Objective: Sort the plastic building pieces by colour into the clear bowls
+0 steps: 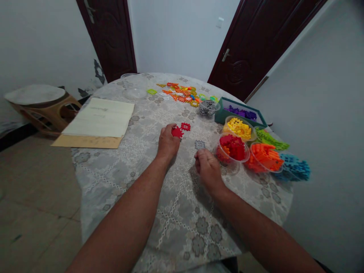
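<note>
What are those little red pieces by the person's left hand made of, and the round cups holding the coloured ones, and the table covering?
Red pieces: likely moulded plastic, with even bright colour and crisp grid-like cut-outs. Cups: probably thin clear plastic, since the contents show through the walls. Table covering: seems a lace-patterned cloth or vinyl sheet; its grey floral openwork drapes over the edge, but the look leaves this open.

I see a pale grey tablecloth [182, 212] with a darker grey lace-like flower pattern. At frame centre my left hand [168, 143] touches a red piece [177, 132]; a second red piece [185, 126] and a grey one [200, 144] lie close. To the right, tubs show red [233, 148], yellow [239, 128] and orange [264, 157] pieces, beside loose blue [294, 167] and green [270, 139] ones. A teal box [227, 113] holds purple pieces. Cream paper [99, 117] lies upper left; the doors [110, 38] are dark brown-red.
</note>
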`<control>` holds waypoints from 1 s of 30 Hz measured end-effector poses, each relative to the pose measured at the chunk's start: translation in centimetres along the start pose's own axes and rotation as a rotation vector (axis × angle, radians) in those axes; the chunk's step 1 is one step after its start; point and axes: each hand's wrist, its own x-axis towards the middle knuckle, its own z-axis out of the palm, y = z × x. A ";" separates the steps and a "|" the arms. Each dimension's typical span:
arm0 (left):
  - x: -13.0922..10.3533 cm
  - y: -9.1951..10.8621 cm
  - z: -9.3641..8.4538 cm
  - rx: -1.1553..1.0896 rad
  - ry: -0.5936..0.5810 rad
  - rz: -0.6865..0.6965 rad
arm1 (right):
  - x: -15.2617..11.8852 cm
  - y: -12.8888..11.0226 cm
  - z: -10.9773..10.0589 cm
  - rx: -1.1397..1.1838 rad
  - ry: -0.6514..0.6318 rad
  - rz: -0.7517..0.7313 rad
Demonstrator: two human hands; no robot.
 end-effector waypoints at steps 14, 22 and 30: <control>1.1 -0.5 -0.4 -0.223 0.040 -0.203 | 6.0 4.0 -1.2 -1.160 0.017 -0.275; 1.1 0.3 -0.8 -0.239 0.015 -0.214 | 4.1 1.4 -0.9 -0.997 -0.137 -0.280; 1.5 0.1 -0.8 -0.168 0.026 -0.197 | 0.9 -4.9 -4.8 -0.547 -0.037 -0.353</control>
